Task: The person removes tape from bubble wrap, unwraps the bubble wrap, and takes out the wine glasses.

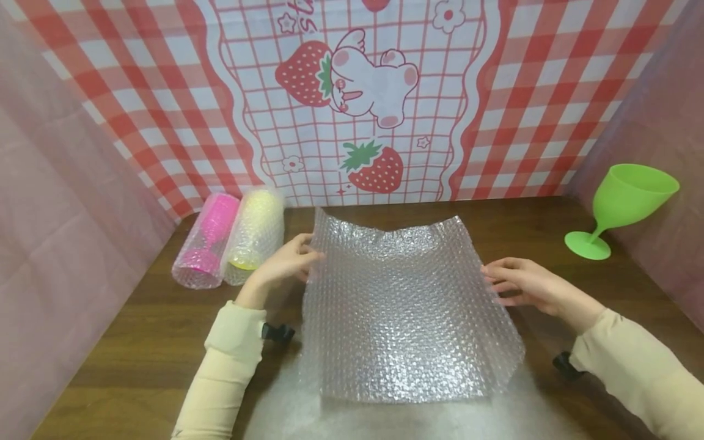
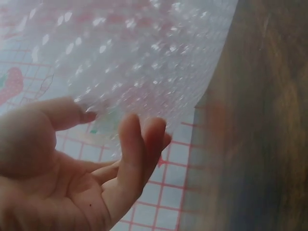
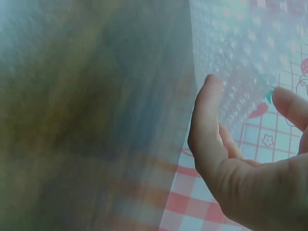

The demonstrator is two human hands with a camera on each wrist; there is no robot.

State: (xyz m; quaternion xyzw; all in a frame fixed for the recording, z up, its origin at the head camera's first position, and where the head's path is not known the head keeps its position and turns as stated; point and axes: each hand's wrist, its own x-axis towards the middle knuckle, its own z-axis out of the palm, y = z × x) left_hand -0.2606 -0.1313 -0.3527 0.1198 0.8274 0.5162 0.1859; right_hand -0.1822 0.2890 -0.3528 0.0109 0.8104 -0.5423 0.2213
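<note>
A clear sheet of bubble wrap [image 1: 396,305] lies spread in the middle of the table, its far corners curling up. At its left edge is my left hand [image 1: 288,260], fingertips against or just beside the plastic; in the left wrist view the thumb and fingers [image 2: 132,144] stand apart. My right hand [image 1: 525,284] is at the right edge, its fingertips at the border of the sheet. The right wrist view also shows a gap between that hand's thumb and forefinger [image 3: 207,120]. Whether either hand touches the wrap firmly cannot be made out.
Two bubble-wrapped goblets, a pink one [image 1: 217,223] and a yellow one [image 1: 255,229], lie side by side at the back left. A bare green goblet [image 1: 627,198] stands at the back right. Behind the wooden table [image 1: 148,360] hangs a strawberry-print cloth [image 1: 429,165].
</note>
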